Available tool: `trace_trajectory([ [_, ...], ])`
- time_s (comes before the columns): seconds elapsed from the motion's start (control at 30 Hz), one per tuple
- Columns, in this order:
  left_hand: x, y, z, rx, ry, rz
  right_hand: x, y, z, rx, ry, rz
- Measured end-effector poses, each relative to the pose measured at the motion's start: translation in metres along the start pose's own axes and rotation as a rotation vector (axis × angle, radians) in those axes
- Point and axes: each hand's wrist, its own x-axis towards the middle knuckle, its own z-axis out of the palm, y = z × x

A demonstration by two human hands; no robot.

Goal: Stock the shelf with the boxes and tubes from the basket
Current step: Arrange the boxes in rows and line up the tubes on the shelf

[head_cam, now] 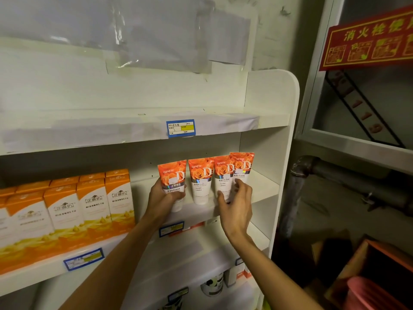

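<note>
Several orange-and-white tubes stand cap-down in a row on the middle shelf of a white rack. My left hand grips the leftmost tube around its lower half. My right hand has its thumb on the third tube and its fingers on the rightmost tube, which stands slightly behind. The second tube stands free between my hands. Several orange-and-white boxes fill the left part of the same shelf. The basket is not clearly in view.
The upper shelf carries a blue price tag on its edge. Below, a lower shelf holds jars. To the right are a dark pipe, a red sign, a cardboard box and a pink object.
</note>
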Motion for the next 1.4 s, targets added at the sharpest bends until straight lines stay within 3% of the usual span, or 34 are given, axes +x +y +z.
trace_trajectory([
  [0.13,-0.006,0.007,0.001,0.006,0.045,0.002,-0.016,-0.020,0.012,0.037,-0.020,-0.118],
  [0.27,-0.010,0.012,-0.001,0.018,0.035,-0.023,-0.019,-0.040,0.031,0.033,-0.132,-0.009],
  [0.5,-0.012,0.018,-0.006,-0.004,0.014,-0.155,-0.020,-0.044,0.046,0.028,-0.139,0.087],
  [0.7,-0.022,0.008,-0.004,-0.010,0.099,-0.070,-0.020,-0.041,0.043,0.079,-0.193,0.063],
  [0.77,-0.024,0.005,-0.004,-0.008,0.088,-0.035,-0.018,-0.037,0.034,0.127,-0.161,0.066],
  [0.93,-0.023,0.004,-0.006,0.027,0.071,0.004,0.001,-0.020,0.011,0.124,0.115,0.075],
  [1.17,-0.026,0.005,-0.003,0.051,0.083,0.043,0.009,-0.008,0.020,0.007,0.030,0.166],
  [1.4,-0.025,0.004,-0.005,0.048,0.059,0.035,0.006,-0.002,0.023,0.024,-0.017,0.133],
])
